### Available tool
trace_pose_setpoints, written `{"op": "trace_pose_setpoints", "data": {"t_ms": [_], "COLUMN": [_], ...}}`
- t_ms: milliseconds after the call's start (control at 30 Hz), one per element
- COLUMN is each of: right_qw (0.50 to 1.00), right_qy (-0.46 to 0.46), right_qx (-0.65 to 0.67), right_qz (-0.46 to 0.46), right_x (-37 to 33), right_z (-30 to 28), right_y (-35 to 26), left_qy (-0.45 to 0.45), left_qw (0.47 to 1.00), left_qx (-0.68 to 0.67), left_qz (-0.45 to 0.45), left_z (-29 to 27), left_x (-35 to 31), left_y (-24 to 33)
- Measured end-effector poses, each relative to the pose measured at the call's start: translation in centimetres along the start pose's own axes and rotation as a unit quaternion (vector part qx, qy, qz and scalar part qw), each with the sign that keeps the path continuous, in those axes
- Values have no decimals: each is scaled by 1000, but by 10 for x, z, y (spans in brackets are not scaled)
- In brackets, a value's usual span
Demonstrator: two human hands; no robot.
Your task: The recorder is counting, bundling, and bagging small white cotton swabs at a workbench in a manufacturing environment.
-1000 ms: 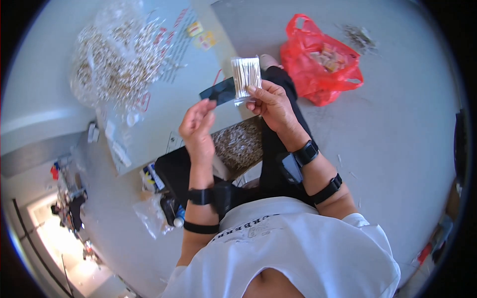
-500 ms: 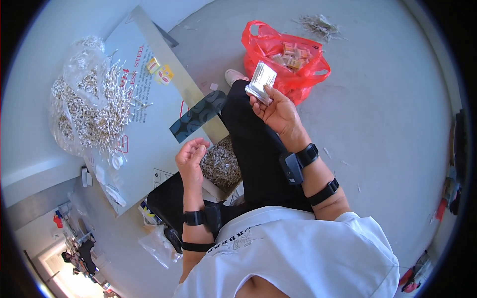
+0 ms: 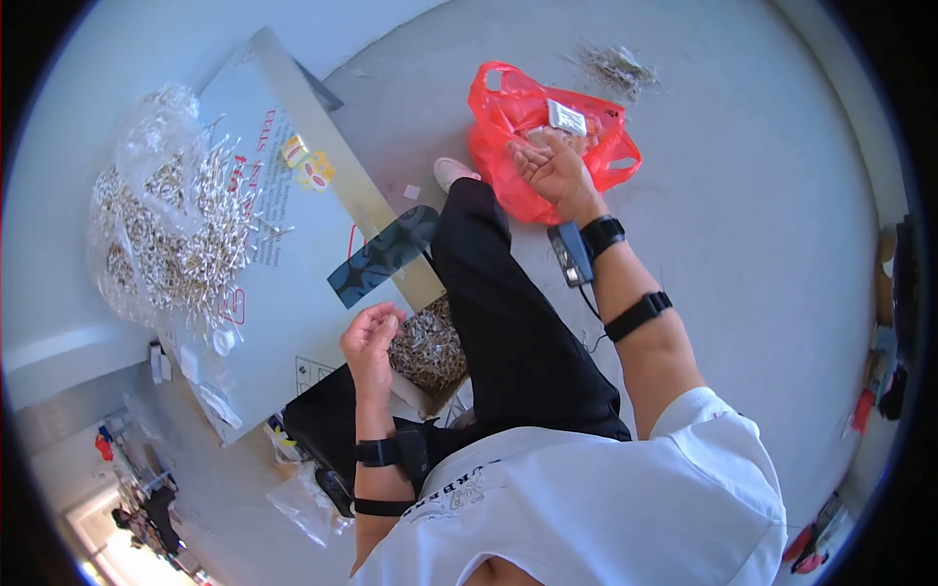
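Observation:
My right hand (image 3: 557, 179) reaches over the near side of a red plastic bag (image 3: 498, 127). Its fingers are apart and it holds nothing. Just past the fingertips, a small clear packet (image 3: 567, 118) with pale contents is at the bag's mouth; I cannot tell whether it rests there or is still in the air. Several similar packets lie inside the bag, partly hidden by my hand. My left hand (image 3: 369, 337) hovers by the table's near corner, fingers curled in toward the thumb, with nothing showing in it. Beside it stands a box full of cotton swabs (image 3: 430, 347).
A clear plastic bag (image 3: 161, 156) spills a big heap of cotton swabs (image 3: 186, 234) over the table (image 3: 283, 332). A dark patterned strip (image 3: 383, 256) crosses the table's edge near yellow labels (image 3: 311, 168). Loose swabs (image 3: 618, 68) lie on the floor beyond the red bag.
My right hand has moved forward to the red bag and let go of the packet, which is now beyond its fingers. The left hand keeps nearly the same place and shape.

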State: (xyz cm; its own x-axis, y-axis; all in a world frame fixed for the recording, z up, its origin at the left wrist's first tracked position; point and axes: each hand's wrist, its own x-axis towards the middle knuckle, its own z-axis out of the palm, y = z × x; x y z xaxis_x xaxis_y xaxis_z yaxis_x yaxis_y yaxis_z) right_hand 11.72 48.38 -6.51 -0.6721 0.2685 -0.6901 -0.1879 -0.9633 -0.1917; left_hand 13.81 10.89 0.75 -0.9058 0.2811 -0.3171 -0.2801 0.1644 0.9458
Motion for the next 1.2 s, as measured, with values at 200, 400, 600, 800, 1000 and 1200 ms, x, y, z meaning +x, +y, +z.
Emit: {"op": "trace_pose_setpoints", "data": {"t_ms": [200, 400, 600, 800, 1000, 1200], "right_qw": [975, 906, 771, 693, 684, 667], "right_qy": [-190, -147, -262, -302, -270, -242], "right_qx": [-54, -397, -577, -639, -660, -681], "right_qz": [104, -12, -54, -144, -154, -181], "right_x": [-28, -104, -115, -103, -98, -81], "right_z": [17, 45, 30, 25, 25, 13], "right_y": [59, 154, 226, 251, 258, 240], "left_qy": [14, 97, 350, 517, 444, 403], "left_qw": [1000, 994, 923, 852, 830, 757], "left_qx": [-6, -50, -105, -1, 314, 508], "left_qz": [-25, 26, 117, 86, 126, 83], "left_z": [-3, -44, -152, -281, -318, -283], "left_x": [6, 8, 15, 36, 77, 110], "left_y": [3, -1, -5, -15, -18, -3]}}
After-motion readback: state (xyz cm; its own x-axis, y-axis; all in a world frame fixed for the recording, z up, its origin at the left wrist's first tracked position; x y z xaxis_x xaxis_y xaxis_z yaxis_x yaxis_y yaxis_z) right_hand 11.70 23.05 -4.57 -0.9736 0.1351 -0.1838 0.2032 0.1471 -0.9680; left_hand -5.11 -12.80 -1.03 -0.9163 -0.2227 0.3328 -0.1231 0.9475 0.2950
